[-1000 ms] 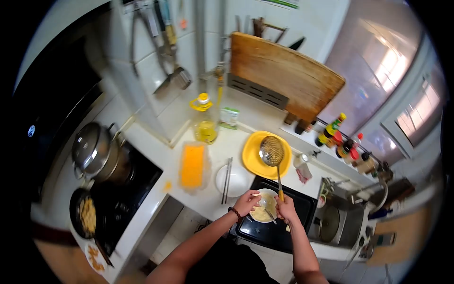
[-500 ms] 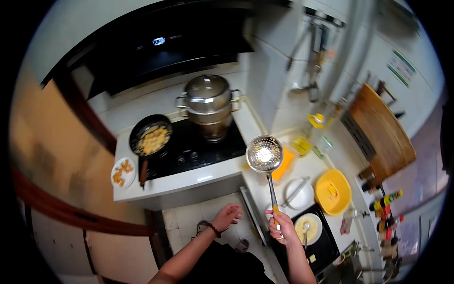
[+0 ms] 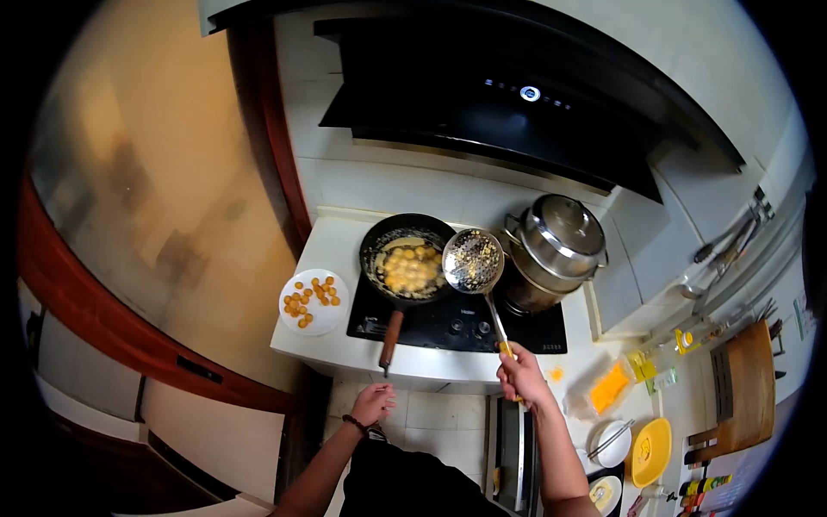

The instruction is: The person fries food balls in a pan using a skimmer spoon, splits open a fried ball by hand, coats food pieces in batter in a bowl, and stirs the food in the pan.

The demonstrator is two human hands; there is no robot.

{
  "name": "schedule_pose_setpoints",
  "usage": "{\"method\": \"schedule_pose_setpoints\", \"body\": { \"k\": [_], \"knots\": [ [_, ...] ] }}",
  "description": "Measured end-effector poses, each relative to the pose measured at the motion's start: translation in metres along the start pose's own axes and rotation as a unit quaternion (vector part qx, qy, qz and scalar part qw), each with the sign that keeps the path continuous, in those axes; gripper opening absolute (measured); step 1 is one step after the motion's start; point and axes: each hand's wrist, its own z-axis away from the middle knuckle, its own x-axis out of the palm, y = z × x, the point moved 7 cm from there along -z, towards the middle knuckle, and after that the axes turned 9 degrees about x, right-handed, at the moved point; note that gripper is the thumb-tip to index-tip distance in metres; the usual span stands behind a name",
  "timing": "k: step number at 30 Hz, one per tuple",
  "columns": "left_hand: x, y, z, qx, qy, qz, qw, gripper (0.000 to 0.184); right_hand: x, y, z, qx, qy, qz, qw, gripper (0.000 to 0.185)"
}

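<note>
My right hand is closed around the yellow-banded handle of a metal skimmer. Small yellowish crumbs cling to its perforated bowl, which is held up by the right rim of the black frying pan. In the pan, round golden pieces sit in bubbling oil. My left hand hangs just below the end of the pan's wooden handle, apart from it and holding nothing, its fingers loosely bent. Left of the pan, a white plate carries several browned round pieces.
A lidded steamer pot stands on the black cooktop, right of the pan. The range hood hangs above. On the right counter are an orange packet, an oil bottle, a white bowl and a yellow basin.
The view has swung left toward the cooktop. My right hand has carried the skimmer from over the right counter to the pan's edge. My left hand has come near the pan handle.
</note>
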Motion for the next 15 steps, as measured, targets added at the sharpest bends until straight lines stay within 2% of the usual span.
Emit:
{"method": "schedule_pose_setpoints", "body": {
  "k": [2,6,7,8,9,11,14,15],
  "knots": [
    [-0.029,0.022,-0.015,-0.012,0.017,-0.007,1.000,0.035,0.015,-0.023,-0.047,-0.014,0.030,0.058,0.998,0.016],
    [-0.061,0.066,-0.043,-0.010,0.020,-0.025,0.999,0.038,0.026,-0.059,-0.122,-0.045,0.132,0.189,0.972,0.023],
    [-0.063,0.075,-0.049,-0.010,0.014,-0.024,1.000,0.040,0.027,-0.068,-0.133,-0.028,0.171,0.260,0.950,0.031],
    [-0.064,0.082,-0.059,-0.011,0.011,-0.024,1.000,0.040,0.020,-0.061,-0.156,-0.026,0.173,0.260,0.949,0.031],
    [-0.065,0.088,-0.066,-0.008,0.009,-0.026,1.000,0.039,0.008,-0.054,-0.189,-0.102,0.204,0.344,0.911,0.030],
    [-0.067,0.088,-0.078,-0.009,0.007,-0.027,1.000,0.039,0.019,-0.067,-0.196,-0.210,0.255,0.467,0.821,0.031],
    [-0.063,0.088,-0.096,-0.010,-0.005,0.000,1.000,0.041,0.029,-0.059,-0.200,-0.171,0.266,0.485,0.816,0.033],
    [-0.059,0.093,-0.097,-0.016,-0.005,0.000,1.000,0.041,0.030,-0.049,-0.205,-0.101,0.242,0.448,0.855,0.033]
  ]
}}
